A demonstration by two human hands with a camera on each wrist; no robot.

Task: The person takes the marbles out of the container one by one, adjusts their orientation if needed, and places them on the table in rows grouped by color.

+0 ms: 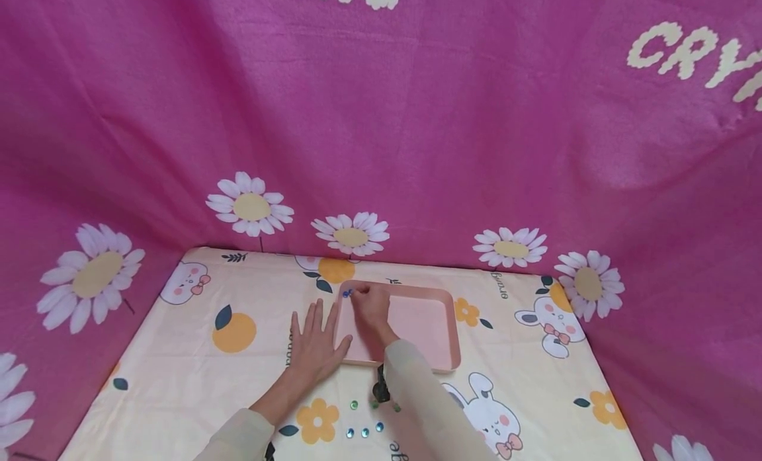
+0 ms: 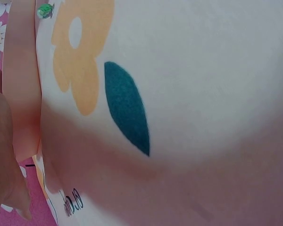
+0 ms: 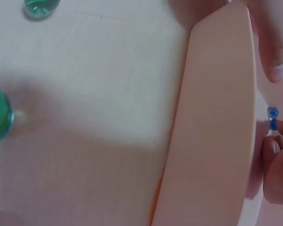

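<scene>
A shallow pink tray lies on the cloth. Inside its far left corner, my right hand pinches a blue marble between curled fingers and thumb, low over the tray floor. Right against it sits a second blue marble. My left hand rests on the cloth with fingers spread, its thumb reaching the tray's left rim. In the left wrist view part of a hand shows at the left edge, beside the tray wall.
In front of the tray are three green marbles, partly beside the right sleeve, and a row of three blue marbles nearer to me. The printed tablecloth ends at a pink curtain behind and at both sides.
</scene>
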